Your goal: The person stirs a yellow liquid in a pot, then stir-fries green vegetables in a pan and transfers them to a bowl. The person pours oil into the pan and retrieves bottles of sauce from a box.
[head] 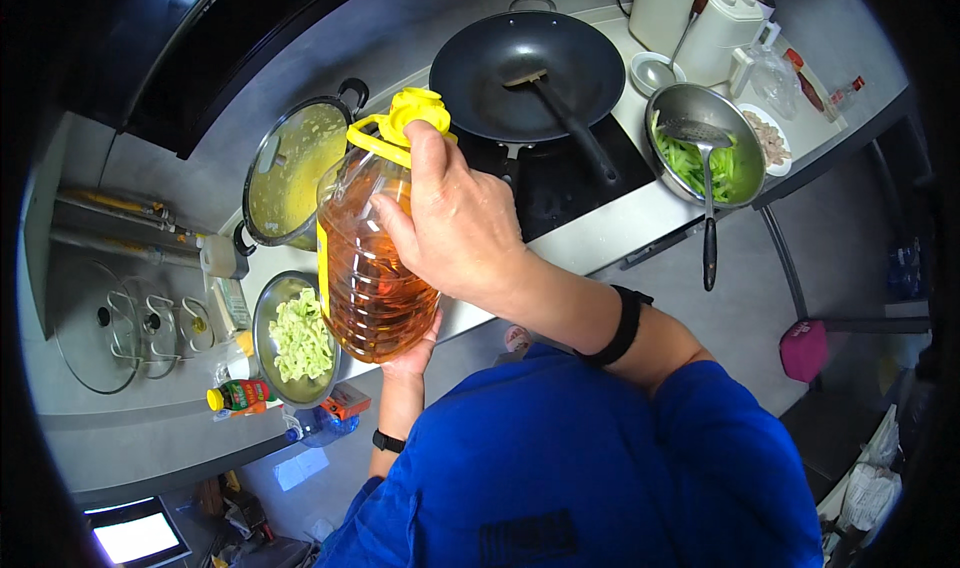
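Observation:
A large clear plastic jug of amber cooking oil (379, 275) is held up in both hands. Around its yellow cap and upper side, my right hand (457, 223) is closed, with the thumb against the bottle. Under the base, my left hand (416, 354) supports it, its fingers mostly hidden. Behind the jug's top right is a black wok (465, 73) on the cooktop, with a spatula (574, 122) resting in it. To the jug's left are a lidded pot (304, 170) with yellowish contents and a metal bowl of pale green chopped vegetable (300, 335).
On the right, a steel bowl (750, 155) holds green strips and a skimmer (707, 215) whose handle overhangs the counter edge. Beside it are a plate of pale meat pieces (766, 139) and a small bowl with a ladle (654, 73). Pot lids (97, 328) stand at the far left.

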The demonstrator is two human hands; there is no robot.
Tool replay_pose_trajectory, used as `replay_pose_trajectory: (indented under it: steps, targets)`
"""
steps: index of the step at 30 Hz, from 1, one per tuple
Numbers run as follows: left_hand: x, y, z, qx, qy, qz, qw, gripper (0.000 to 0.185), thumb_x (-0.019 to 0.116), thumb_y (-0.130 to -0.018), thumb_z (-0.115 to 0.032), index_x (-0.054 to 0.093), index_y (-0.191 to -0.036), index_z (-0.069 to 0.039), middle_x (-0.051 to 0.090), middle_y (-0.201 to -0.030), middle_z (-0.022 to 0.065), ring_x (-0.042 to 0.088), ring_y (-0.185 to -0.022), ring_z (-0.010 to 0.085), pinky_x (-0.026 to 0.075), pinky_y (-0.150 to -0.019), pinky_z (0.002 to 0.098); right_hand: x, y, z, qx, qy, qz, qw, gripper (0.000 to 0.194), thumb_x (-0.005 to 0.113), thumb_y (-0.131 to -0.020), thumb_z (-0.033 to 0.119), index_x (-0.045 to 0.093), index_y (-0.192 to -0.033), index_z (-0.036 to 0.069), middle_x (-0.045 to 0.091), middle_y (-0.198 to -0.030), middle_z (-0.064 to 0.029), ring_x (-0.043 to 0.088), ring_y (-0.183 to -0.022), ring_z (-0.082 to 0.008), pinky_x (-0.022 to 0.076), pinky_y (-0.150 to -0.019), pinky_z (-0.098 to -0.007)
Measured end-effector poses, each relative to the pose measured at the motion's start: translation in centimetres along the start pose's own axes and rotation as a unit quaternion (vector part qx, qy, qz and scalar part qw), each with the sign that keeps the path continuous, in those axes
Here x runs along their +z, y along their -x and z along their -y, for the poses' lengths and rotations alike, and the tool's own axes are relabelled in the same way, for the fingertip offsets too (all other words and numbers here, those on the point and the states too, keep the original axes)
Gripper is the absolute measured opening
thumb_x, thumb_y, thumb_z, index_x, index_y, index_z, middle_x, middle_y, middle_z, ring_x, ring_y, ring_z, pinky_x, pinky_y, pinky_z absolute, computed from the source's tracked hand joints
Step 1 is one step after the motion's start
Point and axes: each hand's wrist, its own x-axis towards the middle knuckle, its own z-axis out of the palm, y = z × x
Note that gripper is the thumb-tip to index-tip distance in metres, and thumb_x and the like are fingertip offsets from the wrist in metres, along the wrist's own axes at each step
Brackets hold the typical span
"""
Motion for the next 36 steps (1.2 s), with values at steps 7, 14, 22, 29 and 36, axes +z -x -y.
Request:
replay_pose_trajectory:
  steps: [7, 14, 22, 29, 36]
  targets:
    - [1.7, 0.5, 0.8, 0.026, 0.013, -0.03, 0.999, 0.06, 0.038, -0.091, -0.055, 0.043, -0.136, -0.016, 0.046, -0.137, 0.01, 0.041, -0.127, 0.0317, 0.037, -0.103, 0.0506, -0.9, -1.8, -2.7, 0.017, -0.034, 0.039, 0.999, 0.06, 0.066, -0.082, 0.024, 0.031, -0.118, -0.008, 0.058, -0.092, -0.0307, 0.064, -0.069, -0.0397, 0.0539, -0.056, -0.0416]
    - [2.7, 0.3, 1.3, 0.059, -0.017, -0.077, 0.995, 0.059, 0.038, -0.091, -0.053, 0.044, -0.135, -0.014, 0.048, -0.135, 0.0118, 0.045, -0.122, 0.033, 0.038, -0.102, 0.0497, -1.1, -3.0, -4.7, 0.029, -0.033, 0.023, 0.999, 0.061, 0.067, -0.081, 0.025, 0.032, -0.117, -0.009, 0.059, -0.09, -0.0308, 0.065, -0.067, -0.0394, 0.0543, -0.055, -0.0404]
    - [4.3, 0.1, 2.4, 0.046, -0.023, -0.087, 0.995, 0.058, 0.037, -0.091, -0.053, 0.046, -0.134, -0.014, 0.049, -0.134, 0.0123, 0.047, -0.121, 0.0333, 0.038, -0.1, 0.0499, -0.9, -4.3, -6.6, 0.063, -0.019, 0.047, 0.997, 0.06, 0.067, -0.082, 0.028, 0.033, -0.114, -0.01, 0.062, -0.082, -0.028, 0.066, -0.066, -0.0376, 0.0544, -0.056, -0.0409]
    - [5.5, -0.4, 2.7, 0.061, -0.018, -0.112, 0.992, 0.058, 0.035, -0.092, -0.052, 0.045, -0.134, -0.014, 0.049, -0.133, 0.0124, 0.047, -0.12, 0.0337, 0.039, -0.099, 0.0506, -0.7, -5.0, -7.9, 0.097, -0.031, 0.06, 0.993, 0.058, 0.067, -0.081, 0.028, 0.033, -0.111, -0.009, 0.062, -0.08, -0.0263, 0.065, -0.063, -0.037, 0.0542, -0.056, -0.0419]
    - [5.8, -0.5, 2.3, 0.073, -0.02, -0.099, 0.992, 0.059, 0.038, -0.091, -0.052, 0.045, -0.133, -0.012, 0.048, -0.133, 0.0131, 0.047, -0.119, 0.0342, 0.042, -0.096, 0.0505, -0.3, -5.4, -8.8, 0.105, -0.041, 0.045, 0.993, 0.056, 0.066, -0.082, 0.027, 0.034, -0.11, -0.009, 0.062, -0.077, -0.0252, 0.065, -0.062, -0.0371, 0.0541, -0.056, -0.0418]
